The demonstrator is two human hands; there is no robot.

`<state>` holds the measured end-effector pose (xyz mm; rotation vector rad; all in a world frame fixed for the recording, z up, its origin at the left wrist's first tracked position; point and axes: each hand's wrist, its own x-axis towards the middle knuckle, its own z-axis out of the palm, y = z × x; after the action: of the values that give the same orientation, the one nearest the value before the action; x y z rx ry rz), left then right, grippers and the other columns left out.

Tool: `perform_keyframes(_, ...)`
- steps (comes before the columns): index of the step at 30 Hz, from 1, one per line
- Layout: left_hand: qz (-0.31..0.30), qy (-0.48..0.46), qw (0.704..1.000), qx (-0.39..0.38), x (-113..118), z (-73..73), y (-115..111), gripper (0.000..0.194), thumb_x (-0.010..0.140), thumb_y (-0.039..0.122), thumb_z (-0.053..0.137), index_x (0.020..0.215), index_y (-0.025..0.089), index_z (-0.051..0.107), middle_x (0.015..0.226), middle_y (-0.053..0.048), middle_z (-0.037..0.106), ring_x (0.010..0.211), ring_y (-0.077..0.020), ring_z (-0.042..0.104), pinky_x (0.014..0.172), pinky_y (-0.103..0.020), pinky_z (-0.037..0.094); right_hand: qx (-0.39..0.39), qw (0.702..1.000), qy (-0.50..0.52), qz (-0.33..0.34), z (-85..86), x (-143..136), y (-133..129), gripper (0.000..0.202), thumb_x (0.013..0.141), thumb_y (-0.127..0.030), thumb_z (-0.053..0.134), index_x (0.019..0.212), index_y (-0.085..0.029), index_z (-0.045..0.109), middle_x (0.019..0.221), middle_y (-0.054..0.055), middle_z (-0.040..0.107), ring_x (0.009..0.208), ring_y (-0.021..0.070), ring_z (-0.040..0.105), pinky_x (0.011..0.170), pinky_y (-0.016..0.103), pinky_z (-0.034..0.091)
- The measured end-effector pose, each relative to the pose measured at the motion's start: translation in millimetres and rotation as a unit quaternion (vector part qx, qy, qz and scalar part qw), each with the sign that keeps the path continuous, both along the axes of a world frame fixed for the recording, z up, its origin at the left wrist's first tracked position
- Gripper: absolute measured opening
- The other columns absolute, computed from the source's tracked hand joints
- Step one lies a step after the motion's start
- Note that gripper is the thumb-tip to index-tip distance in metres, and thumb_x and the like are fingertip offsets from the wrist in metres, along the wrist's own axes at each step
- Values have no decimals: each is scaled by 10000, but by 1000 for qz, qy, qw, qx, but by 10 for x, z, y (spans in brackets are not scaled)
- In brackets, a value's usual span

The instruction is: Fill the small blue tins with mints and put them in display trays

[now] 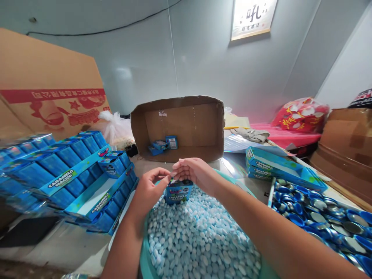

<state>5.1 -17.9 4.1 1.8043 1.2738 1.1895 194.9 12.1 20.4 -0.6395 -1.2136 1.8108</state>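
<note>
A small blue box (178, 194) printed "CARAMELO MACIZO" stands on a heap of pale blue and white candies (200, 232) in a turquoise tub (144, 254). My left hand (152, 188) is at the box's upper left, its fingers curled in and the thumb close to the top edge. Over the box top my right hand (193, 172) is cupped, fingers pressed together and pointing left. The fingertips of both hands nearly meet above the box. What lies inside either hand is hidden.
An open brown carton (197, 149) behind the tub holds several blue boxes (172, 142). Display trays of blue boxes (62, 176) are stacked at left. On the right are a tray of blue-rimmed metal lids (316, 219) and blue display trays (279, 170). A large printed carton (52, 69) stands back left.
</note>
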Motion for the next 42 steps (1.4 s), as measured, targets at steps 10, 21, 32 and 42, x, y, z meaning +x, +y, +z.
perform_keyframes(10, -1, 9, 1000, 25, 12, 54, -40, 192, 873, 343, 647, 869, 162, 708, 877, -40, 720, 868, -200, 650, 803, -281, 494, 4, 1000, -1, 4, -4, 3, -4, 291, 872, -407, 623, 861, -126, 699, 804, 90, 739, 763, 154, 670, 771, 272, 478)
perform_keyframes(21, 31, 30, 997, 66, 56, 71, -63, 186, 887, 307, 605, 810, 167, 700, 840, -27, 710, 832, -188, 639, 779, -267, 481, 2, 1000, -10, 4, 3, -1, -7, 284, 870, -402, 621, 863, -131, 705, 841, 98, 745, 780, 160, 672, 781, 281, 475)
perform_keyframes(32, 42, -14, 998, 45, 97, 43, -36, 174, 811, 307, 640, 755, 157, 710, 762, -22, 707, 743, -179, 641, 688, -251, 486, 2, 1000, -6, 1, -16, -1, -6, 300, 864, -427, 628, 842, -138, 709, 819, 88, 746, 760, 158, 666, 777, 283, 467)
perform_keyframes(42, 114, 121, 980, 113, 127, 91, -103, 186, 876, 263, 544, 765, 188, 675, 793, -12, 692, 782, -186, 620, 727, -274, 452, 15, 1000, -25, -6, 8, -7, -30, 313, 843, -444, 651, 846, -140, 723, 881, 103, 758, 806, 164, 678, 776, 285, 481)
